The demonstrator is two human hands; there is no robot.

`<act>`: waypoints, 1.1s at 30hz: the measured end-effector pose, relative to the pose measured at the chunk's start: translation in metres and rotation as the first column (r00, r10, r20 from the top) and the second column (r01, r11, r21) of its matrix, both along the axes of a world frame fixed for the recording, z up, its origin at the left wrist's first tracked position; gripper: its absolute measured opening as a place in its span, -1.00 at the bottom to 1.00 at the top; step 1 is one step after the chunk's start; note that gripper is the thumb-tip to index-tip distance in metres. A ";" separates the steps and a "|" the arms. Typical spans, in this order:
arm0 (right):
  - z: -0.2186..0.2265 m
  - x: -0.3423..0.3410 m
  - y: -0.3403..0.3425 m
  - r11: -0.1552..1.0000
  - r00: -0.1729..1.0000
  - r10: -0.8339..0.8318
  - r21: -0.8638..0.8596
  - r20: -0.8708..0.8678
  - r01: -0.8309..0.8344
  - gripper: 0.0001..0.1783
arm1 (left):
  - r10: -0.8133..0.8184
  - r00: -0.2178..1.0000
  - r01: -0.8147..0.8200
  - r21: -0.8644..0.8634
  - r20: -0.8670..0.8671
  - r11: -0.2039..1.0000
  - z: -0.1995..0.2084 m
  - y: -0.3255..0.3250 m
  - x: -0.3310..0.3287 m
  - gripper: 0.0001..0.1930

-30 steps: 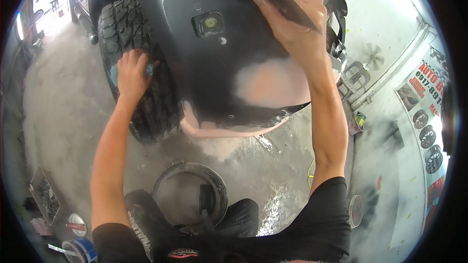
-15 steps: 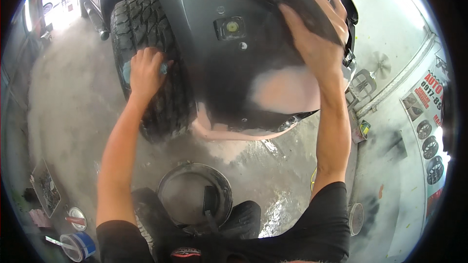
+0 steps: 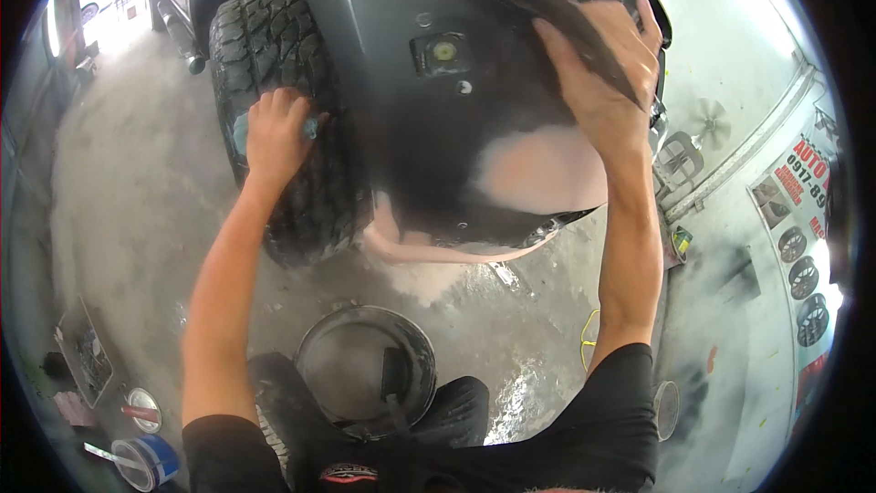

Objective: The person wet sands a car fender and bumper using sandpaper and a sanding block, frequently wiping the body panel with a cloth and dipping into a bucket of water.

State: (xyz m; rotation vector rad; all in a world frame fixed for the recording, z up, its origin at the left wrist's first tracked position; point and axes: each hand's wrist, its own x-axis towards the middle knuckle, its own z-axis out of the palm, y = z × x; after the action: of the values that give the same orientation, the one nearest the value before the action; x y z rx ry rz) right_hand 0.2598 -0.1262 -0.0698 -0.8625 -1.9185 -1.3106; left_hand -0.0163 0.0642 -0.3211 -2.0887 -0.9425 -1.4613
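A large dark car bumper panel (image 3: pixel 411 128) fills the upper middle, with a sanded pinkish patch on its face. My right hand (image 3: pixel 611 73) grips its dark curved upper edge, thumb on the near side and fingers beyond; the fingertips are partly hidden. My left hand (image 3: pixel 278 137) is closed against the tread of a black tire (image 3: pixel 265 46). In it is a bluish see-through plastic bottle (image 3: pixel 240 134), showing on both sides of the fist.
Between my knees stands a round dark basin (image 3: pixel 365 315). A blue-white can (image 3: pixel 155 461), an open lid (image 3: pixel 144 409) and a shallow tray (image 3: pixel 80 347) sit lower left. Right are a fan (image 3: pixel 712 120), a chair (image 3: pixel 675 160) and a yellow cord (image 3: pixel 589 338).
My right hand and the bumper panel have shifted slightly right together, while the tire barely moves. My left hand keeps its place at the tread.
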 end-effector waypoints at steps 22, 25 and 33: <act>0.003 -0.014 0.011 0.994 0.994 0.105 0.031 -0.003 -0.105 -0.81 | -0.002 0.999 0.000 -0.046 -0.035 0.999 0.002 -0.002 0.000 -0.71; 0.003 -0.005 0.003 0.999 1.000 0.011 -0.039 0.012 -0.010 -0.82 | -0.029 1.000 0.029 0.028 0.012 0.999 -0.002 0.000 0.003 -0.74; -0.013 0.060 -0.080 0.972 0.837 -0.095 -0.231 -0.538 -0.038 -0.67 | 0.008 1.000 -0.009 -0.030 -0.022 1.000 0.003 -0.003 0.003 -0.70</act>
State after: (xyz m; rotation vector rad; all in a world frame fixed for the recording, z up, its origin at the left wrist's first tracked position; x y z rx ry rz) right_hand 0.3195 -0.2063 -0.0827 -1.2347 -1.6087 -0.7376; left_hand -0.0137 0.0616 -0.3181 -2.1150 -0.9691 -1.4261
